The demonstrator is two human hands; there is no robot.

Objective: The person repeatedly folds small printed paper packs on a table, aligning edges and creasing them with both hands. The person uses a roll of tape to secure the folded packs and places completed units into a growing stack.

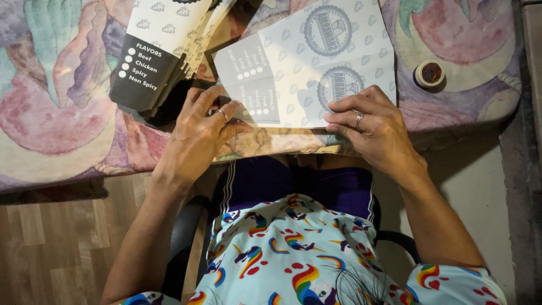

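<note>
Both hands press flat, holding nothing closed in a grip: the left hand (200, 127) lies with fingers spread on the near left corner of a flat paper bag (305, 62), and the right hand (370, 127) rests with fingers together on its near right edge, pinning it down. That bag lies printed side up on the desk (68, 118), which is covered with a cloth of big pink and green shapes, right at the near edge above the person's lap. Just to its left, touching the left hand's fingertips, leans a stack of the same bags (161, 51), black at the bottom and pale above. A small roll of tape (429, 73) sits well apart to the right. From where I stand, the single bag looks only laid out and smoothed; I see no fold or tape on it yet, and the stack beside it seems untouched, so most of the work appears to lie ahead.
</note>
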